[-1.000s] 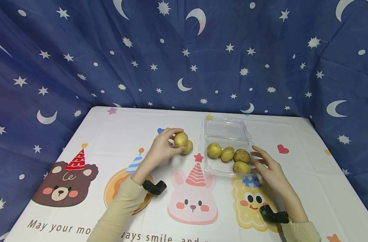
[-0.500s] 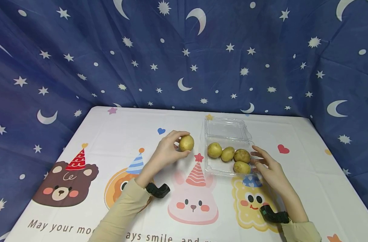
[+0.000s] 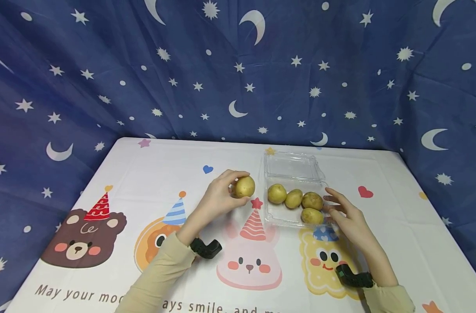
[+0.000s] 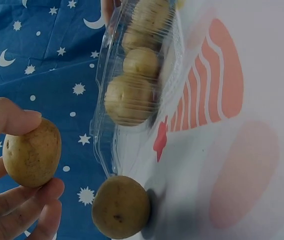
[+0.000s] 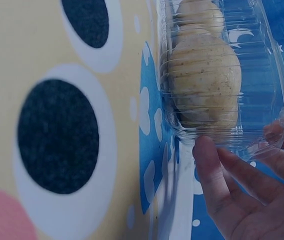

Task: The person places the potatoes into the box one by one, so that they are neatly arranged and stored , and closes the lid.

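My left hand (image 3: 222,191) pinches a yellow potato (image 3: 243,187) between thumb and fingers, left of the container. In the left wrist view that held potato (image 4: 32,154) is up off the table, and a second potato (image 4: 121,207) rests on the cloth; the head view hides this one behind the first. Several potatoes, among them a front one (image 3: 312,216), lie inside the clear plastic clamshell container (image 3: 279,217), whose lid (image 3: 290,165) is folded back. My right hand (image 3: 349,219) touches the container's right side with extended thumb and fingers, seen close in the right wrist view.
A white cloth (image 3: 175,161) printed with cartoon animals covers the table. Behind it hangs a dark blue curtain (image 3: 183,104) with moons and stars. Each wrist wears a black camera, as on the left wrist camera (image 3: 206,248).
My left hand has moved right with the potato towards the container, now covering the table potato that showed beside it earlier. My right hand stays at the container's side.
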Tool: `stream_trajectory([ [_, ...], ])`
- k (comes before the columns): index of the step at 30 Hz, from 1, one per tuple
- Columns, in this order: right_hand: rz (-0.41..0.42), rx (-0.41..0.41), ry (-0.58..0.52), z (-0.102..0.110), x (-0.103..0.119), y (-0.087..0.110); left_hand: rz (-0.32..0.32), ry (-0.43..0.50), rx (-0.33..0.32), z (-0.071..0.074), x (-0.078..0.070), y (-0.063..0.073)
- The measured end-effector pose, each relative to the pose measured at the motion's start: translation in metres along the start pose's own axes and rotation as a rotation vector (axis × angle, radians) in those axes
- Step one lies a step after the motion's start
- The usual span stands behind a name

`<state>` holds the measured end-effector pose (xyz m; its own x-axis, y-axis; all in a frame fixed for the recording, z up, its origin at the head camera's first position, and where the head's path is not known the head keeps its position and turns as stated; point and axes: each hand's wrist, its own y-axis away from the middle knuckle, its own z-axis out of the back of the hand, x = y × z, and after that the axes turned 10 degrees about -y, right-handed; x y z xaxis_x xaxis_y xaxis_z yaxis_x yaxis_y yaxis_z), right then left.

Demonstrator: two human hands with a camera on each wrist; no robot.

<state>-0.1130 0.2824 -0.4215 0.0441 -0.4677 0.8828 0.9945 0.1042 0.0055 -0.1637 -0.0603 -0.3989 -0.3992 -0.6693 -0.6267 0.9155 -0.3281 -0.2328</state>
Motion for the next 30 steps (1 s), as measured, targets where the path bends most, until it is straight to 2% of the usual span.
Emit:
stream_trajectory([
  [6,0.004,0.011,0.000,0.000,0.000,0.000,0.008,0.035,0.029,-0.002,-0.005,0.000],
  [16,-0.006,0.005,-0.003,0.001,0.000,0.000,-0.034,0.021,0.022,-0.007,-0.014,-0.001],
  [30,-0.009,0.006,-0.001,0.001,-0.002,-0.001,-0.069,0.026,0.055,-0.018,-0.026,-0.004],
])
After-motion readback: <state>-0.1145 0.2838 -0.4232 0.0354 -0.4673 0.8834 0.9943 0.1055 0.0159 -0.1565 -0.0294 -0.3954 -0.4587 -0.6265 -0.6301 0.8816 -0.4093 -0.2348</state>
